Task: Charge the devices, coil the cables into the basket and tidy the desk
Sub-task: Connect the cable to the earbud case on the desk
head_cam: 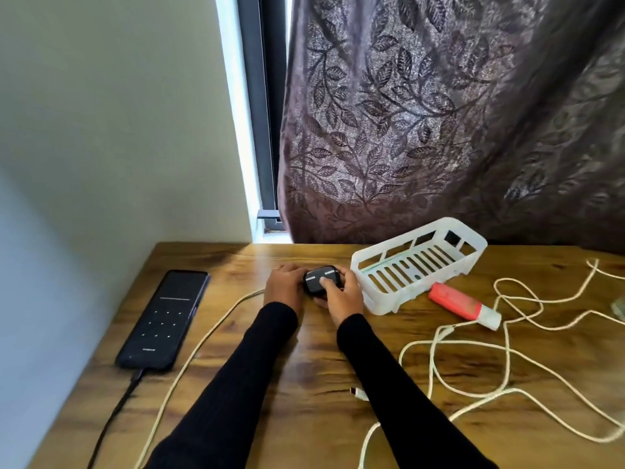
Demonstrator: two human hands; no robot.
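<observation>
- Both hands meet on a small black earbud case (321,280) at the far middle of the tabletop (304,418). The right hand (341,297) is wrapped round its near side with the thumb pressed on the lid, and I take that as steadying it.
- The left hand (284,286) is closed against the case's left end, just where a pale cable (189,360) running up from the near edge disappears under it — it looks like the plug is being pushed into the case, though the port itself is hidden.
- Well to the left of the hands lies a dark phone (165,318), screen lit with a dot pattern, and a black cable (115,411) is plugged into its near end; that one seems to be charging already.
- Just right of the right hand sits the white slotted basket (419,265), tilted with nothing in it, handy for the coiling to come.
- Beyond it lies a red and white tube (463,304), and to the right of the hands a loose white cable (507,350) sprawls in loops — not yet coiled, one plug (359,393) lying free near the right sleeve.
</observation>
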